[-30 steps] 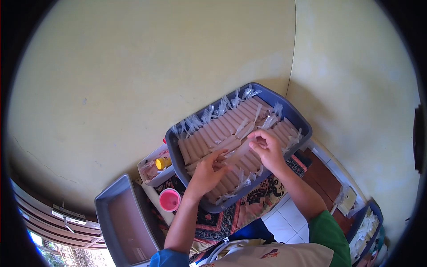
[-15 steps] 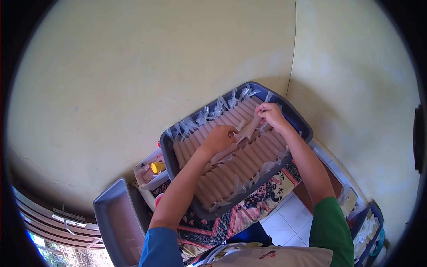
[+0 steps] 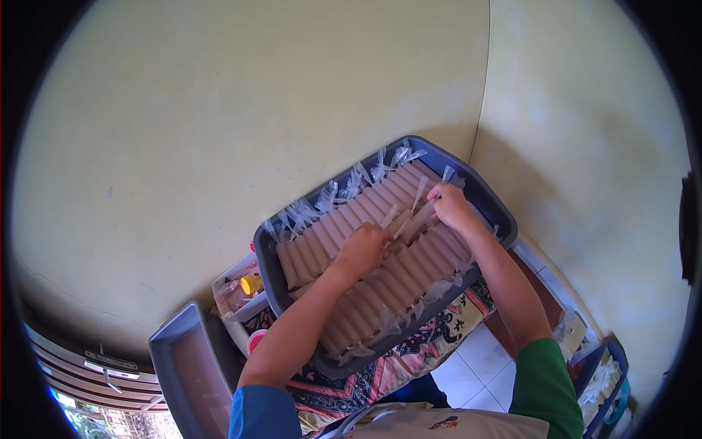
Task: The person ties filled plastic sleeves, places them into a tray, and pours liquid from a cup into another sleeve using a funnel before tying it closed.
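Observation:
A large dark grey tub (image 3: 491,201) holds rows of slim plastic tubes (image 3: 322,238) filled with a brownish-pink liquid, their clear tied ends sticking up along the sides. Between my hands, one filled plastic tube (image 3: 418,223) lies slantwise over the middle gap. My right hand (image 3: 450,206) pinches its far end. At its near end my left hand (image 3: 363,251) is closed, with fingertips curled downward and partly hidden; it seems to grip the same tube. Loose clear plastic ends stand up close to my left fingers.
Under the tub lies a patterned cloth (image 3: 351,391). Left of it are a white box (image 3: 232,307) with a yellow-capped container (image 3: 251,284), and a smaller grey basin (image 3: 174,329) of brownish liquid. A crate (image 3: 599,388) with white items stands at lower right. Walls meet behind the tub.
The tube between my hands has gone down from above the rows into the middle gap. My left hand has moved slightly lower, and my right hand has come down a little with the tube.

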`<action>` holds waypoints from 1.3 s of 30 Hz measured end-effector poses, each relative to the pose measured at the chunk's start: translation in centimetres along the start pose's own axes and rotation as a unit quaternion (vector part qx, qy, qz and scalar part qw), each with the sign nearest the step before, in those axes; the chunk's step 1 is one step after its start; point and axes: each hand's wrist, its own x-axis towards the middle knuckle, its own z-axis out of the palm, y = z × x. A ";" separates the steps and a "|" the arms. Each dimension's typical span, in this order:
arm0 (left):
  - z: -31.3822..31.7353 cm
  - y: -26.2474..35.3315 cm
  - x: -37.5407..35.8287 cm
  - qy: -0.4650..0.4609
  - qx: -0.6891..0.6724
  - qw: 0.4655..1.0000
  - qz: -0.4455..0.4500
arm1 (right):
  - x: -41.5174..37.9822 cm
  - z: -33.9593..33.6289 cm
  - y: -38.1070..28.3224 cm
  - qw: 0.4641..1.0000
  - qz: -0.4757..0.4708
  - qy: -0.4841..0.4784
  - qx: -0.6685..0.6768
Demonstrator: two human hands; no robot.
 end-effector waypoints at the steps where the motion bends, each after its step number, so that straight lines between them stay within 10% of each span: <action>1: -0.1 0.0 0.0 -0.010 0.001 1.000 0.003 | -0.1 0.0 -0.1 1.000 0.022 -0.012 -0.003; 39: 1.9 1.3 0.2 0.102 0.099 0.989 0.035 | -3.4 1.4 -2.9 0.913 -0.243 -0.135 -0.298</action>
